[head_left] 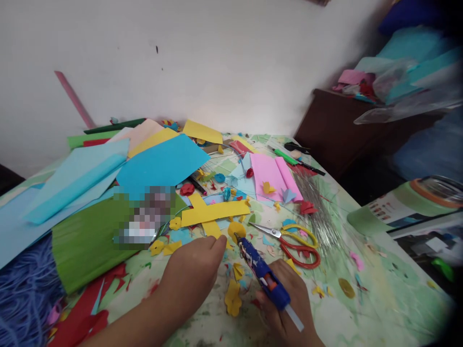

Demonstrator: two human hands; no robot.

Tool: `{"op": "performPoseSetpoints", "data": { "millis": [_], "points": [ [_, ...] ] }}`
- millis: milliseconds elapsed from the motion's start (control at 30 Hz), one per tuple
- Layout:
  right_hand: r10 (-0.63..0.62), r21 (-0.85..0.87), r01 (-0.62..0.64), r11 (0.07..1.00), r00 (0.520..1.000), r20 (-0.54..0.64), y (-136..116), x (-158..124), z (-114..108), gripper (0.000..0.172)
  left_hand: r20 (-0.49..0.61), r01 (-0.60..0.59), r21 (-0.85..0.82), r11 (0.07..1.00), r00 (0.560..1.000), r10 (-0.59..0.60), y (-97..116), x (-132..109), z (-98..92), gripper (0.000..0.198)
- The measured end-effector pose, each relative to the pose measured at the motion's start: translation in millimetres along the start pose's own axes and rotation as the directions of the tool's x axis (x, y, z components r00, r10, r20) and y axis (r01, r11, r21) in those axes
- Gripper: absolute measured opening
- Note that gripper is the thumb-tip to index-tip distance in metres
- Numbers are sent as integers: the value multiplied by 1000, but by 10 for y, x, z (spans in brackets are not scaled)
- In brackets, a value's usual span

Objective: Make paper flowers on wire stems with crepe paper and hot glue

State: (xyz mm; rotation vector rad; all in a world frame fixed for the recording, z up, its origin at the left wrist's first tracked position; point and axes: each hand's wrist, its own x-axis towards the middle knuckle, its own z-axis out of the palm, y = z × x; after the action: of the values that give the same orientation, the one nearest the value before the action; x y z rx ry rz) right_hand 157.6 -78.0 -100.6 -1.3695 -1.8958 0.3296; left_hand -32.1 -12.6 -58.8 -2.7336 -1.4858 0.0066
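My right hand (285, 299) is wrapped around a blue glue gun (264, 274), a glue stick (294, 317) jutting from its back end. The gun's nozzle touches or nearly touches a small round yellow paper piece (237, 230). Pinched fingers of my left hand (195, 270) are at the left edge of that piece and seem to hold it. Just beyond lie crossed yellow paper strips (217, 213). Scissors with yellow and red handles (289, 237) rest open to the right. A yellow paper flower (233, 298) lies between my hands.
Coloured paper sheets (159, 161) and a green paper sheet (87, 250) cover the left side, with blue yarn (29, 294) below. Thin wires (321, 212) lie at the right, near a green bottle (401, 202). Paper scraps litter the table (383, 299).
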Motion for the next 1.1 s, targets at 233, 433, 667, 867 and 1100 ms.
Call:
{"op": "performPoseSetpoints", "data": {
  "millis": [233,433,667,867,1100],
  "points": [
    [11,-17,-11,1000,1000,2,9,-5,-6,10,9,9,1,1000,1000,-9,-5,15,-46,37],
    [-14,-48,15,999,1000,23,-4,9,6,11,-84,-20,24,1000,996,21,-15,8,-13,36],
    [-24,-145,14,989,997,-69,64,6,-120,13,-209,21,-21,1000,978,-25,-131,9,21,27],
    [263,-566,-327,757,945,-194,482,13,-362,20,-251,56,-98,994,965,-79,-199,20,-2,25],
    [399,-730,-347,589,910,-110,880,73,-395,27,-270,42,-198,979,958,-96,-199,28,-34,28]
  ]
}}
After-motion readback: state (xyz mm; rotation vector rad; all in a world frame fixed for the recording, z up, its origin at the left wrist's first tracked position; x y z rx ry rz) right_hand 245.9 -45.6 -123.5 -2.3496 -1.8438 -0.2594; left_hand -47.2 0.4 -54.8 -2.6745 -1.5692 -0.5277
